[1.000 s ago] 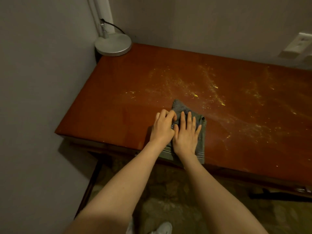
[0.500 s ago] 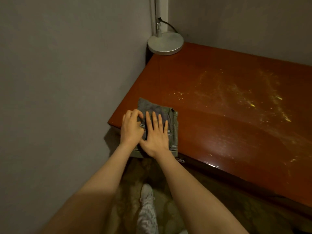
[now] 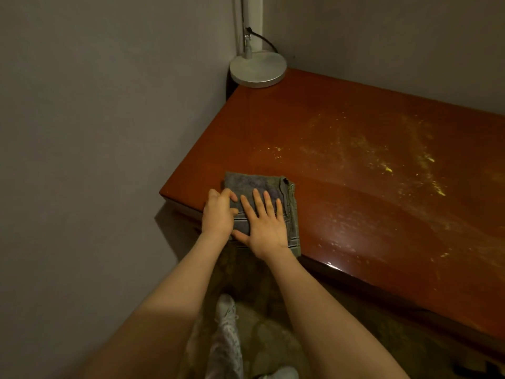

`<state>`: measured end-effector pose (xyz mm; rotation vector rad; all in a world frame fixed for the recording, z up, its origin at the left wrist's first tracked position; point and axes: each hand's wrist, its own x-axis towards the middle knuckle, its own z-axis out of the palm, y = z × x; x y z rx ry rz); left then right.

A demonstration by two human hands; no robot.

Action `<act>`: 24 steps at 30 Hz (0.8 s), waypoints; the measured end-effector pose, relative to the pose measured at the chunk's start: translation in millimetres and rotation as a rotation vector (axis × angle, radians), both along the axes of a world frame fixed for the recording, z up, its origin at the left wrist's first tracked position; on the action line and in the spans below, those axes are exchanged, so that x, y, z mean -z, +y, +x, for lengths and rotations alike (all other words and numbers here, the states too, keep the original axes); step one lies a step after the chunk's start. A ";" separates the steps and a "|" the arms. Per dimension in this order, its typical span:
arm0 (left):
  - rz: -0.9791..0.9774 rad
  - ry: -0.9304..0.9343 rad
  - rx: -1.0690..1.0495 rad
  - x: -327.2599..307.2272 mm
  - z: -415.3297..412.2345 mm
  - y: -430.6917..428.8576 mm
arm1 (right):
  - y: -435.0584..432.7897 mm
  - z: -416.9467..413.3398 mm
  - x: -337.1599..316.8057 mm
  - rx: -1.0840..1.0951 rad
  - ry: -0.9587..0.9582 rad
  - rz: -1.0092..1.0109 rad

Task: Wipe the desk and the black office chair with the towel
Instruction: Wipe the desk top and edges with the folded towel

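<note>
A folded grey towel (image 3: pixel 254 184) lies flat at the front left corner of the reddish-brown desk (image 3: pixel 341 110). My right hand (image 3: pixel 263 228) presses on it with straight, spread fingers. My left hand (image 3: pixel 218 213) sits at the towel's left edge, fingers curled over the cloth. Yellowish dust and crumbs (image 3: pixel 382 160) streak the desk to the right of the towel. The black office chair is out of view.
A silver round lamp base (image 3: pixel 258 69) with a cable stands in the desk's back left corner. Grey walls close in on the left and behind. Below the desk edge I see patterned floor and my leg with a white shoe (image 3: pixel 226 332).
Both hands slid the towel leftward along the front edge, from the middle of the desk to its left corner. The view turned left with them.
</note>
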<state>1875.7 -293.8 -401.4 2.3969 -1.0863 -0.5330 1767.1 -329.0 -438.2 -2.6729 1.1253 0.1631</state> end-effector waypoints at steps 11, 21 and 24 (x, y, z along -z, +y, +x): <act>0.037 0.031 0.205 -4.7 -111.6 -19.8 | -4.5 -125.2 -4.8 0.208 -0.020 0.066; -0.010 0.063 0.534 -15.4 -183.3 -41.5 | -1.3 -205.5 -10.4 0.502 -0.129 0.081; -0.070 0.036 0.519 -23.8 -168.0 -38.0 | -0.7 -183.4 -13.3 0.538 -0.195 0.016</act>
